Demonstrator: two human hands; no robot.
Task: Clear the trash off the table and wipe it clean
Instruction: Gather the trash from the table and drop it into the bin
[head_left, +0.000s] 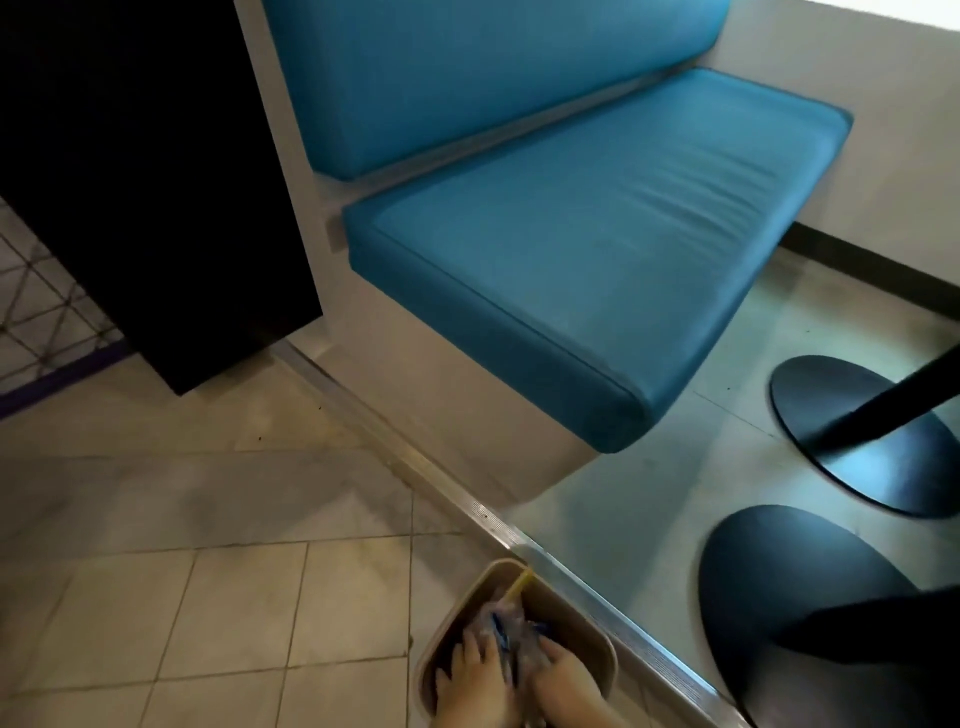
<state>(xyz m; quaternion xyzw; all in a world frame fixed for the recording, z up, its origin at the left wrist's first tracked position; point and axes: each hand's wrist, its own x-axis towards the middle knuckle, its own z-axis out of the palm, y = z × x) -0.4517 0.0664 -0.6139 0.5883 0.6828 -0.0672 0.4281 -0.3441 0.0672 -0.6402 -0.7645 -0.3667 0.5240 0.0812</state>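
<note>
At the bottom centre a tan bin (457, 618) stands on the tiled floor. Inside it lies a crumpled clear plastic wrapper (506, 631) with blue print, and a yellow stick (519, 587) leans against the far rim. My left hand (475, 686) and my right hand (563, 683) both reach down into the bin and press on the wrapper, fingers spread over it. The frame is blurred, so I cannot tell whether either hand grips the plastic. The table top is out of view.
A blue padded bench (582, 270) fills the middle. Two black round table bases (810, 389) (769, 577) with black poles stand on the floor at right. A dark panel (156, 182) rises at left. A metal floor strip (597, 597) runs beside the bin.
</note>
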